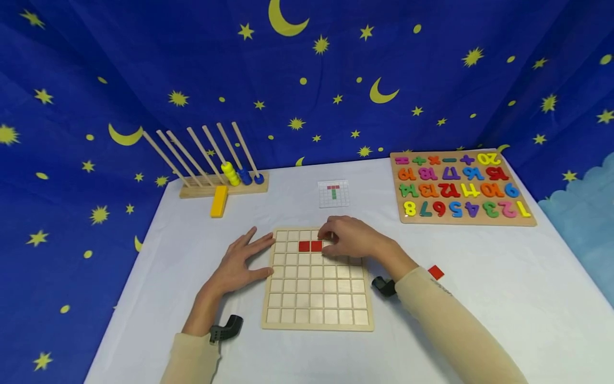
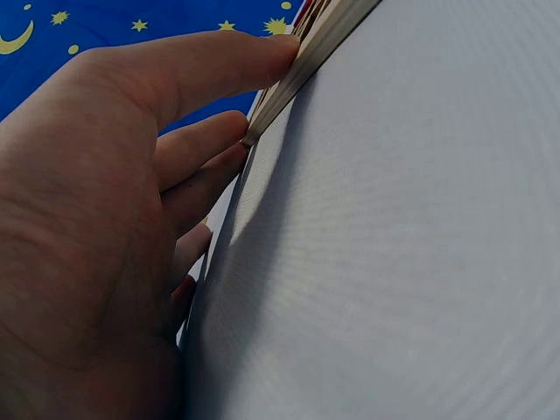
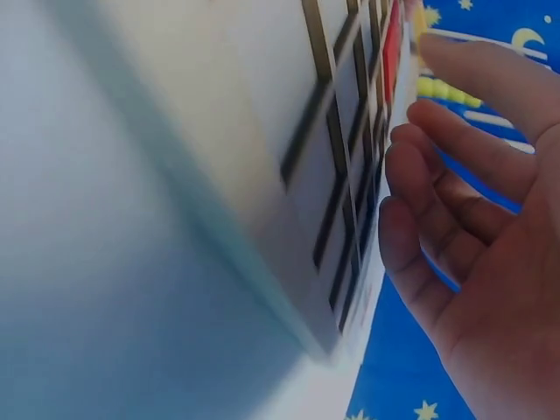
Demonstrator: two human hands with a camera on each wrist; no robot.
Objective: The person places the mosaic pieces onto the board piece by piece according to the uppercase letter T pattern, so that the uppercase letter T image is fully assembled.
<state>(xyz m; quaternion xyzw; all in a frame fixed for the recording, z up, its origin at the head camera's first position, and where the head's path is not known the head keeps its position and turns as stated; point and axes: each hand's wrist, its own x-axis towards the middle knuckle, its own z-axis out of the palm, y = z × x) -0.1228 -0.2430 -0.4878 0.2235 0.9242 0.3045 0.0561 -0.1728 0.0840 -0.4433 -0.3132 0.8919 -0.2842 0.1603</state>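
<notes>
A square wooden grid board lies flat in the middle of the table. In its second row from the far edge, two red square tiles, the left one and the right one, sit side by side in their cells. My right hand is over the board's far right part, thumb and index finger spread right beside the right tile. Nothing shows between its loosely bent fingers in the right wrist view. Against the board's left edge rest the fingertips of my left hand, with its fingers spread.
A gridded card with a red and green T shape lies beyond the board. One loose red tile is by the right sleeve. Far left stands a peg abacus with a yellow block; far right lies a number puzzle.
</notes>
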